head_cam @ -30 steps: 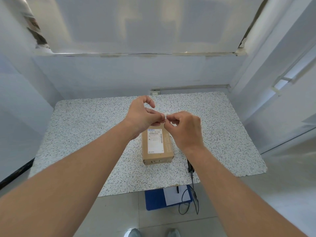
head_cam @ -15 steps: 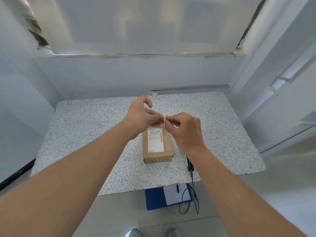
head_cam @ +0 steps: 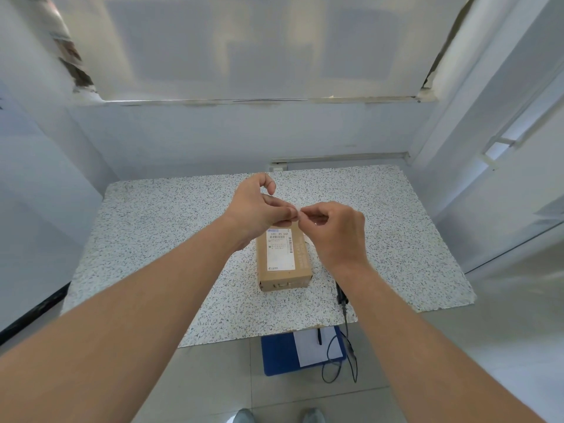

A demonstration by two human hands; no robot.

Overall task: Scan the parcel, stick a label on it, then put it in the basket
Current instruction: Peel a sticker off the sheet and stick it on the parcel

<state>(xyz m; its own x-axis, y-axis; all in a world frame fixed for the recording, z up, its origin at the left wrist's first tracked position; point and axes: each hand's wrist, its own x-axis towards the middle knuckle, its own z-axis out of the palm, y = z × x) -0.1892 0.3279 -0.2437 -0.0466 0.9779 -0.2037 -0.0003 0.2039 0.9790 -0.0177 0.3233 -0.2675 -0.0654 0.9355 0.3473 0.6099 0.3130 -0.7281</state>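
Note:
A small brown cardboard parcel [head_cam: 283,264] lies flat in the middle of the speckled table [head_cam: 152,227], with a white shipping sheet on its top. Just above its far end my left hand [head_cam: 259,206] and my right hand [head_cam: 335,230] meet fingertip to fingertip. Between the pinched fingers sits a small white label [head_cam: 298,212], mostly hidden by them. A black handheld scanner [head_cam: 341,296] lies near the table's front edge, partly behind my right forearm. No basket is in view.
A blue board with a white paper and a pen [head_cam: 305,349] lies on the floor under the front edge, beside the scanner's black cable [head_cam: 338,361]. White walls close in the table behind and on both sides.
Both hands stay pinched together over the parcel's far end; the fingers have shifted only slightly on the small white label.

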